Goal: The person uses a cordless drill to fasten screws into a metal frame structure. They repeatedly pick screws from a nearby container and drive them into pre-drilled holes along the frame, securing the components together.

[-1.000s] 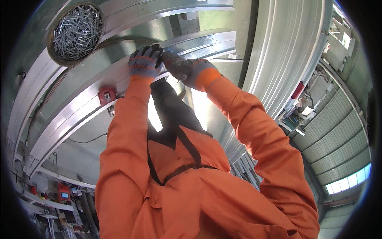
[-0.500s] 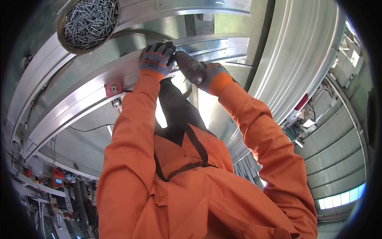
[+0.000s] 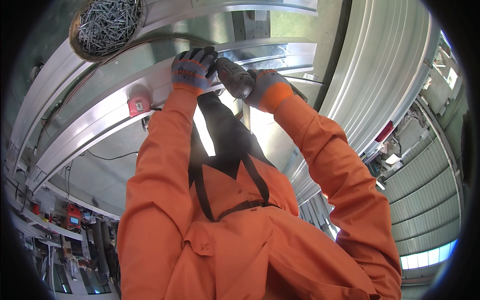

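Note:
My left hand (image 3: 192,70), in a grey glove with dark fingertips, is closed over a long silvery metal profile (image 3: 105,112). Its fingers curl at the profile's far edge, beside the nose of a grey power drill (image 3: 235,79). What its fingertips may pinch there is hidden. The drill lies across the profile, its nose toward my left hand. My right hand (image 3: 267,89), gloved alike, is wrapped around the drill's handle, which is mostly covered. A red tape measure (image 3: 139,106) sits on the profile, left of my left wrist.
A round container (image 3: 75,39) full of thin silvery fasteners (image 3: 107,27) stands at the far left on another metal profile (image 3: 47,95). Stacked long profiles (image 3: 380,65) run along the right. A thin cable (image 3: 112,159) lies below the worked profile. Cluttered shelves (image 3: 65,240) are at lower left.
The view has shifted slightly, so both hands and the drill appear a little further left. Both grips look the same, with the drill's nose still beside my left hand.

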The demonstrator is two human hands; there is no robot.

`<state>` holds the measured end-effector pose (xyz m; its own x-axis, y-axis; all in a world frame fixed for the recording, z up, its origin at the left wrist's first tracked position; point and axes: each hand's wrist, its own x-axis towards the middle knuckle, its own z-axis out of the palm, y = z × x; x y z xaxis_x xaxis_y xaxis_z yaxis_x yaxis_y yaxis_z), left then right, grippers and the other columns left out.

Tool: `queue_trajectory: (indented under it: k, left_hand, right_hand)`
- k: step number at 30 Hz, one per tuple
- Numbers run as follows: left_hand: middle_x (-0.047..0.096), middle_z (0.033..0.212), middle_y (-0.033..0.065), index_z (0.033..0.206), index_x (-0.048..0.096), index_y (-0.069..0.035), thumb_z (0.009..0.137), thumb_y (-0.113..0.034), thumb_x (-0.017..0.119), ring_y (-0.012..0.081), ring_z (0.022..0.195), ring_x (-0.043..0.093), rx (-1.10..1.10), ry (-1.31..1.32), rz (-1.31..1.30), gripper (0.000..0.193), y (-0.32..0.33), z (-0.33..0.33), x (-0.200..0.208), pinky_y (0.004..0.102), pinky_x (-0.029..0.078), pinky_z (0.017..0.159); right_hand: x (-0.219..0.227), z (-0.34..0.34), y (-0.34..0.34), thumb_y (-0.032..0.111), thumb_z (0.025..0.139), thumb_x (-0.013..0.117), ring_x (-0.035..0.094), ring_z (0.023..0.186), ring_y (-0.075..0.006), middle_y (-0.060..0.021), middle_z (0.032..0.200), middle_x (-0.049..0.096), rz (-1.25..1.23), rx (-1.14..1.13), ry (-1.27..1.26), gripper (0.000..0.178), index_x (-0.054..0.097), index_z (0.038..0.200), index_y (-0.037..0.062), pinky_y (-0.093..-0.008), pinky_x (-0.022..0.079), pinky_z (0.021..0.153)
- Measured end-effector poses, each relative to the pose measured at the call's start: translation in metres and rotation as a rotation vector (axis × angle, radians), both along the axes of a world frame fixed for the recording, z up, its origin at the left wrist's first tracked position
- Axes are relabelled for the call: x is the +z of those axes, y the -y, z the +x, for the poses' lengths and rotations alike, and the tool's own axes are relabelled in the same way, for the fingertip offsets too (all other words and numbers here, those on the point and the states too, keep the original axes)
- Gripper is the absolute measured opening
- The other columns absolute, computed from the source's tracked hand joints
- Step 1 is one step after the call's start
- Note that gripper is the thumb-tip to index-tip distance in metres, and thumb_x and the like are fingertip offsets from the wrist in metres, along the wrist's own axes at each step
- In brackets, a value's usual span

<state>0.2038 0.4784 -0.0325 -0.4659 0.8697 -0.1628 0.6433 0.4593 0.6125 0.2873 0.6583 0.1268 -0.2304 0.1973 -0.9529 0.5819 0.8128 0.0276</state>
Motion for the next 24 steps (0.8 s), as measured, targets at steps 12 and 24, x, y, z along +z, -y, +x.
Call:
queue_trajectory:
  k: [12,24]
  left_hand:
    - [0.068,0.130,-0.0027,0.123,0.070,-0.029,0.080,-0.039,0.076,0.0250,0.121,0.064,-0.030,-0.081,-0.123,0.044,0.000,0.001,0.007,0.0471,0.048,0.103]
    - [0.062,0.143,-0.0015,0.133,0.064,-0.030,0.080,-0.040,0.075,0.0266,0.127,0.061,-0.029,-0.066,-0.212,0.054,0.006,0.004,-0.013,0.0469,0.043,0.112]
  right_hand:
    - [-0.002,0.005,0.001,0.045,0.087,0.064,0.068,0.115,-0.0371,-0.0217,0.119,0.072,0.024,-0.053,-0.088,0.051,0.072,0.117,0.0053,-0.0429,0.054,0.100]
    - [0.018,-0.018,0.004,0.032,0.086,0.059,0.061,0.129,-0.0333,-0.0219,0.135,0.065,-0.027,-0.062,0.021,0.058,0.062,0.131,-0.0044,-0.0414,0.049,0.108]
